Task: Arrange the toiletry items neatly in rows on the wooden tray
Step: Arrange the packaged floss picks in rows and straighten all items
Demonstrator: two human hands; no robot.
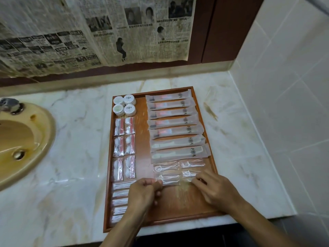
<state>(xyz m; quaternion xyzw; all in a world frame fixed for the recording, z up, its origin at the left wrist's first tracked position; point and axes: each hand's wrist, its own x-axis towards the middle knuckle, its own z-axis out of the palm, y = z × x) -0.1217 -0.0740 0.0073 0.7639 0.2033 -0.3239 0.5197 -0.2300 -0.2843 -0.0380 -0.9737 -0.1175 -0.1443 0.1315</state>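
On the pale marble tabletop (231, 122) sits a rectangular reddish-brown wooden tray (178, 202), long side running near to far, with a beige oval washbasin (26, 139) well apart on its left. Far-left corner of tray: four small round white lidded jars (124, 105) in a two-by-two block, touching. Just nearer, along the left side: six clear packets with white and red contents (124, 149) in three pairs, upright along the tray's length. Nearer still: a column of narrow clear packets with white sticks (120, 193) lying crosswise, partly hidden by the left forearm. Right half of tray: seven long frosted sachets (175, 125) lying crosswise in one column, far to near, edges overlapping slightly; the five farther ones show red contents, the two nearer ones white. Near end of that column: small clear packets of white floss picks (179, 168), two on the left and two on the right. Left hand (144, 191) has fingers curled, pinching the left end of the nearest clear floss-pick packet (170, 181). Right hand (211, 188) has fingers bent down onto clear wrapping at that packet's right end; whether it pinches or only presses, cannot tell. The near-right tray floor shows bare wood. Yellowed newspaper sheets (89, 32) hang on the far wall; white tiled wall (284, 86) stands on the right.
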